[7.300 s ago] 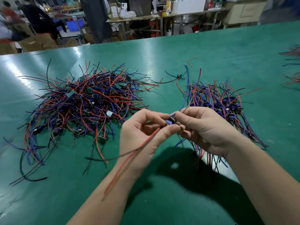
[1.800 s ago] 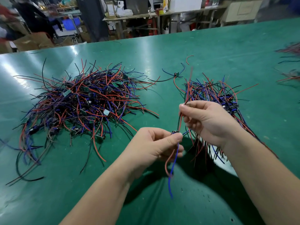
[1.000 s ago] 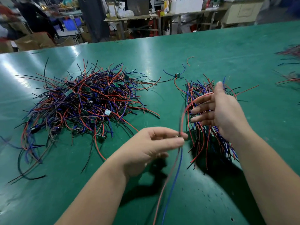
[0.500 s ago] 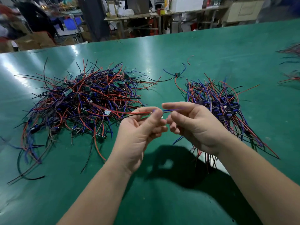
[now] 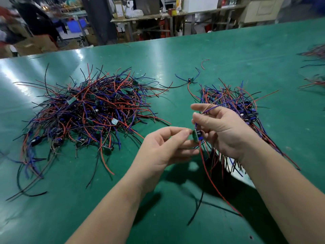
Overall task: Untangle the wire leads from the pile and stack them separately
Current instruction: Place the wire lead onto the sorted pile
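The green desk (image 5: 228, 55) carries all the work. The tangled pile (image 5: 88, 113) of red, blue and black leads lies on my left. The smaller sorted stack (image 5: 241, 104) lies on my right, partly behind the right hand (image 5: 223, 132). A stray lead (image 5: 190, 80) rests between the two, further back.

I hold one wire lead (image 5: 209, 175) in the air between the hands, in front of the sorted stack. The left hand (image 5: 163, 150) pinches its small green circuit board (image 5: 194, 136) between thumb and forefinger. The right hand curls round the blue wires above the board. The red and black wires hang free below.

Handling, as I judge it: the lead is light and limp, and the insulation snags easily. Grip at the board, the only stiff part. Pulling on wire ends may strain the solder joints.
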Motion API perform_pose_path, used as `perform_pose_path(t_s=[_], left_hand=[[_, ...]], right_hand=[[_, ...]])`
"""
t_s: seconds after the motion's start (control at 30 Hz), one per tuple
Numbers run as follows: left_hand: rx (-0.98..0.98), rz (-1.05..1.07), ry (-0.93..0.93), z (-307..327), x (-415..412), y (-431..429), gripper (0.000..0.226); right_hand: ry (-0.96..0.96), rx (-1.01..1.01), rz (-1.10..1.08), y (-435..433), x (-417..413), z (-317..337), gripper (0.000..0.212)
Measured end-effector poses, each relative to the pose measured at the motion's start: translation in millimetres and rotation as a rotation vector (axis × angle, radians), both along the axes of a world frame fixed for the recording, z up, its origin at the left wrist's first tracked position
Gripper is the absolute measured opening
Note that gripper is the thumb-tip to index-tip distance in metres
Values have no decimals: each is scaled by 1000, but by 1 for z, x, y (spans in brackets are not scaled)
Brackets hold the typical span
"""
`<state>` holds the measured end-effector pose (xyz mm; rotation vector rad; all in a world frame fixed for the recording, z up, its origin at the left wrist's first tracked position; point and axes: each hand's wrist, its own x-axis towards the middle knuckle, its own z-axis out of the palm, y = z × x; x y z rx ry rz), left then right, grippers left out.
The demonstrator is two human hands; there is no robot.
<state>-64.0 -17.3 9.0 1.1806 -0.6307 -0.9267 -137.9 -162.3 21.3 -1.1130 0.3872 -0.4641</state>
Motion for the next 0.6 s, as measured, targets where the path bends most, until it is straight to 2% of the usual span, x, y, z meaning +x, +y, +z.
perform_pose_path(t_s=[0.1,0.13,0.2,0.3,0.4,0.5,0.6], left_hand=[[121,132,-116,-8,-3,-2,47],[160,147,-146,-11,-5,-3,46],[210,147,-133,-13,-5,-4,27],[254,59,-113,-10,-2,-2,11],[295,-123,-113,-7,-3,2,10],[346,-298,-95,-6,-9,6,15],[347,-352,-105,-7,-9,7,17]], right_hand=[[107,-289,-3,3,2,-8,38],[138,-352,-2,6,3,-11,37],[169,-382,2,10,5,-16,33],[185,-309,-19,7,6,-16,11],[141,-158,-127,-6,3,-9,9],[105,-89,-205,-20,-4,2,4],[128,-60,-230,-28,-10,6,6]])
